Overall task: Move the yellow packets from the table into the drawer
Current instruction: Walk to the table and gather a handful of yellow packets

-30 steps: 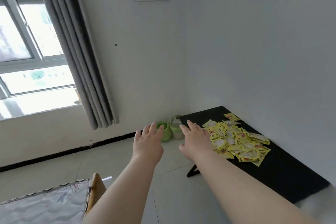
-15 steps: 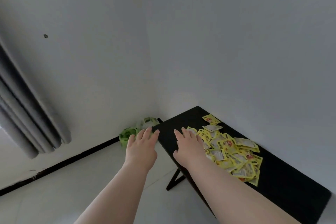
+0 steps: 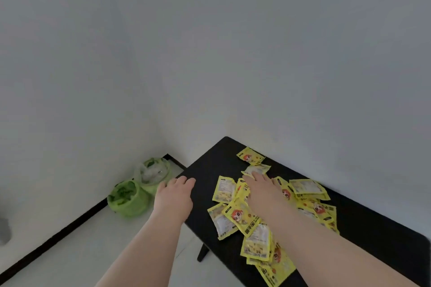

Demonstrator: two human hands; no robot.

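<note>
White-walled corner, black surface (image 3: 363, 228) carrying the whole heap of packets (image 3: 261, 214); right hand (image 3: 263, 190) flat and open on the heap, left hand (image 3: 173, 196) open, empty, at the surface's edge; no drawer visible, nothing moved yet.

Single head-worn wide-angle view, looking forward and down, close over black table (image 3: 363, 223), facing room corner

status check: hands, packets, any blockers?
Left hand open, flat at the edge of the black table. Right hand open, over the yellow packets, nothing gripped. Packets all on the table. No drawer in view.
</note>
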